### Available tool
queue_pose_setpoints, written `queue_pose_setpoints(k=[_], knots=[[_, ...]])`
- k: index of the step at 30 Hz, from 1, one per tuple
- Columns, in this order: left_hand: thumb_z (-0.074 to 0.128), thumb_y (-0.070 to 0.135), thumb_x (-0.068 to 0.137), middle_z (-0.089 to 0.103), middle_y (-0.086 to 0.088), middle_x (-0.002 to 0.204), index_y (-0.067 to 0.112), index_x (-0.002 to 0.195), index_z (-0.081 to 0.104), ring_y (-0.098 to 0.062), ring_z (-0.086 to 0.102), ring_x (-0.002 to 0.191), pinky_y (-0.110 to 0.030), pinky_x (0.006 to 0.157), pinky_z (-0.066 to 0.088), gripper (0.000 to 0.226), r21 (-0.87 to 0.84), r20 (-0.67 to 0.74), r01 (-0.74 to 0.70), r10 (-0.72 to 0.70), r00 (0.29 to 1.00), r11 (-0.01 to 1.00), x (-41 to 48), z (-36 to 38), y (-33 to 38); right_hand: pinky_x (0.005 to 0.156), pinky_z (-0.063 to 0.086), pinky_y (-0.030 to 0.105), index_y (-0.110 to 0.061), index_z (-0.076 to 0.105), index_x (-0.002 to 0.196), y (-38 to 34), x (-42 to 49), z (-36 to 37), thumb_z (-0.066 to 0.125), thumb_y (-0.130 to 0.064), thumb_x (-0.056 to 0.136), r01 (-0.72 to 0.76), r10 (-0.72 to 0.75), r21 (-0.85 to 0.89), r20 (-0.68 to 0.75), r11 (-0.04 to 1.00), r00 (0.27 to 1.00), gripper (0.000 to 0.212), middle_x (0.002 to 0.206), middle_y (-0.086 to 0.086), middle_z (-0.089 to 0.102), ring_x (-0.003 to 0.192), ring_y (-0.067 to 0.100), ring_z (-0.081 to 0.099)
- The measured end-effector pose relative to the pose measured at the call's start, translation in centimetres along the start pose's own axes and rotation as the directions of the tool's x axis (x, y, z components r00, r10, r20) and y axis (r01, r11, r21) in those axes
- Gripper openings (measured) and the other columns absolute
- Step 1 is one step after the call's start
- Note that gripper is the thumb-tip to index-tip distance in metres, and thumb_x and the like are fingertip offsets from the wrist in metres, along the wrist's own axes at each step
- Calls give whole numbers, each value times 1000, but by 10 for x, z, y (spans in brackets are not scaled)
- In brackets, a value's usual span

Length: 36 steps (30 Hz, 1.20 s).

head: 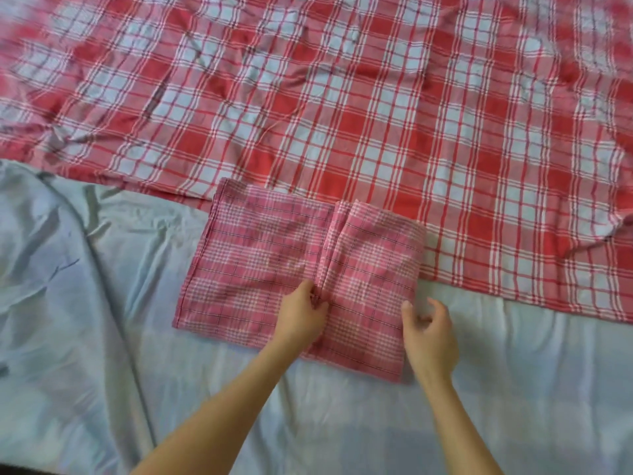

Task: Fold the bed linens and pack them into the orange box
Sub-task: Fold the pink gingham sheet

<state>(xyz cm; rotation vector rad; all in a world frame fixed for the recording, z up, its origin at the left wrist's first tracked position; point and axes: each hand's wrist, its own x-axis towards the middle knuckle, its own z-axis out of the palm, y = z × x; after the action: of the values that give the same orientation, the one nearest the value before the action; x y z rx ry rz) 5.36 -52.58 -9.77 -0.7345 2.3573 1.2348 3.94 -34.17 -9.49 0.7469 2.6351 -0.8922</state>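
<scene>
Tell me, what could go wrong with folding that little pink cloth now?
1. Only the left hand pinches the folded flap of the pink cloth. The right hand holds nothing, so the flap might slide crooked.
2. The cloth's far part lies on the big red checked sheet, so lifting it could perhaps drag that sheet into more wrinkles.

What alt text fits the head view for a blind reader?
A left hand pinches the centre fold of a pink plaid cloth on a blue sheet; the right hand hovers beside it. A red plaid sheet lies beyond.
</scene>
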Motion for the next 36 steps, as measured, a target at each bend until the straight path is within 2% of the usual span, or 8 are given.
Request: queue_pose_setpoints(k=[7, 11, 14, 17, 20, 26, 30, 36], knots=[[52, 18, 93, 54, 1, 82, 10, 96, 51, -18, 49, 74, -27, 63, 33, 9, 120, -4, 71, -71, 997, 990, -5, -4, -10, 75, 52, 33, -17, 55, 121, -29, 15, -13, 69, -8, 81, -318, 12, 541, 494, 778, 869, 44, 111, 3, 68, 96, 20, 67], [53, 14, 87, 60, -2, 88, 10, 102, 53, -22, 55, 80, -29, 66, 39, 15, 59, -63, 117, -114, 992, 991, -15, -30, -18, 68, 55, 29, -26, 54, 104, -93, -31, -16, 68, 3, 75, -131, -163, 598, 413, 791, 896, 43, 95, -3, 69, 81, 10, 69], [58, 18, 89, 67, -1, 85, 11, 96, 62, -18, 64, 77, -33, 71, 51, 10, -381, -158, 156, -231, 960, 911, -24, -77, -32, 83, 54, 42, -29, 51, 117, -150, -71, 16, 69, -20, 61, 94, -305, 540, 316, 837, 899, 60, 101, -1, 68, 88, 18, 67], [44, 30, 98, 71, -4, 80, 14, 88, 66, -14, 64, 65, -26, 59, 49, 29, -766, -93, 198, -411, 907, 611, -32, -128, -61, 96, 44, 37, -24, 25, 146, -202, -104, 82, 64, -26, 73, 286, -416, 333, 438, 899, 797, 82, 121, 3, 60, 109, 26, 58], [37, 44, 98, 59, -2, 74, 20, 84, 59, -13, 50, 62, -26, 62, 42, 35, -758, -53, 248, -436, 898, 603, -35, -152, -90, 101, 41, 41, -18, 19, 149, -221, -126, 140, 56, -22, 84, 358, -384, 181, 649, 916, 657, 75, 123, 8, 59, 118, 31, 54], [65, 10, 85, 63, -7, 94, 17, 103, 56, -19, 60, 76, -32, 66, 50, 21, -571, -249, 142, -335, 909, 809, -26, -132, -116, 82, 47, 37, -13, 53, 123, -159, -98, 114, 60, -22, 85, 455, -455, 2, 19, 890, 890, 40, 106, 7, 64, 101, 26, 60], [59, 1, 84, 58, -10, 91, 15, 102, 54, -16, 53, 67, -27, 58, 45, 23, -634, -368, 86, -398, 840, 769, -11, -136, -123, 91, 46, 34, -8, 39, 134, -129, -70, 110, 71, -33, 81, 31, -100, 217, 314, 976, 944, 67, 124, 5, 57, 111, 25, 57], [71, 34, 78, 57, -17, 114, 0, 119, 47, -32, 59, 101, -36, 87, 49, 58, -546, -343, 381, -614, 711, 746, -28, -131, -140, 74, 54, 33, -9, 56, 110, -135, -92, 121, 74, -6, 79, -325, 10, 484, 545, 812, 838, 36, 111, 9, 66, 93, 21, 65]])
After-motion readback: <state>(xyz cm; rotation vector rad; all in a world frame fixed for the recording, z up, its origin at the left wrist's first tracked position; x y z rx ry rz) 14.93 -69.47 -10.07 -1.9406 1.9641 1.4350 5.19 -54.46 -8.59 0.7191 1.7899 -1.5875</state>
